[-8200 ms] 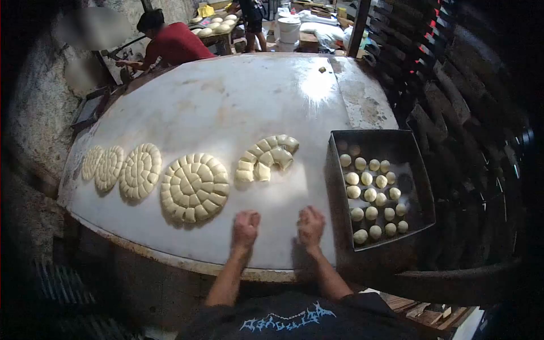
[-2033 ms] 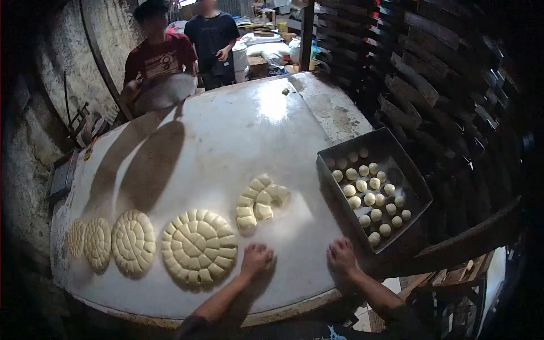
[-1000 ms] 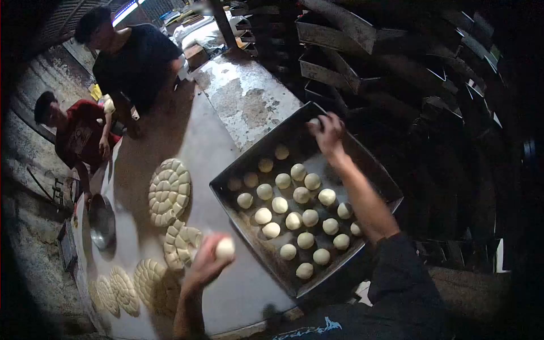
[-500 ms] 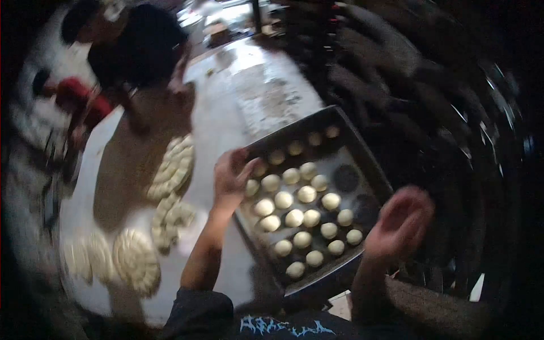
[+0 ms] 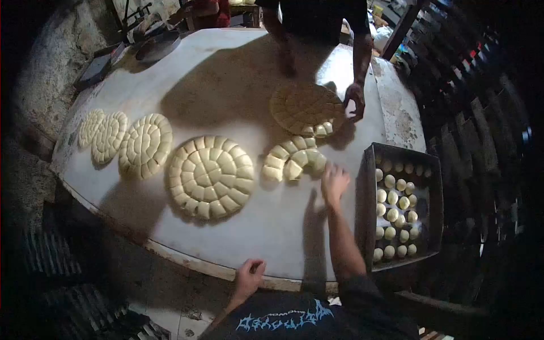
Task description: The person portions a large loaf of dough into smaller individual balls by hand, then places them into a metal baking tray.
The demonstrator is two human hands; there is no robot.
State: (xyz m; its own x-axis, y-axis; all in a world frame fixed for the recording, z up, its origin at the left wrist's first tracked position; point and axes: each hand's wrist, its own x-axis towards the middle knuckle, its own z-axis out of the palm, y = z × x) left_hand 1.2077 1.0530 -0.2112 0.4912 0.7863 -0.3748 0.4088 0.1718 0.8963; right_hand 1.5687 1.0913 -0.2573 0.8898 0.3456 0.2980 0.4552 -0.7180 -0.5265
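My right hand (image 5: 335,182) reaches over the table at the right end of a curved cluster of cut dough pieces (image 5: 283,154). Its fingers are stretched out beside the end piece; whether they touch it is hard to see. Near the table's front edge, my left hand (image 5: 249,276) is loosely curled, with nothing visible in it. A large round of cut dough pieces (image 5: 211,177) lies to the left of the cluster. To the right of my right hand stands a dark metal tray (image 5: 439,198) with rows of small dough balls (image 5: 392,198).
More dough rounds (image 5: 145,146) lie toward the left of the pale table (image 5: 226,249). Across it stands another person, whose hand (image 5: 355,102) is beside a shaded dough round (image 5: 306,107). A dark pan (image 5: 158,46) sits at the far left.
My view has swung left. My right hand has moved from beside the tray to the dough cluster. My left hand has left the tray's left side and come back to the table's front edge.
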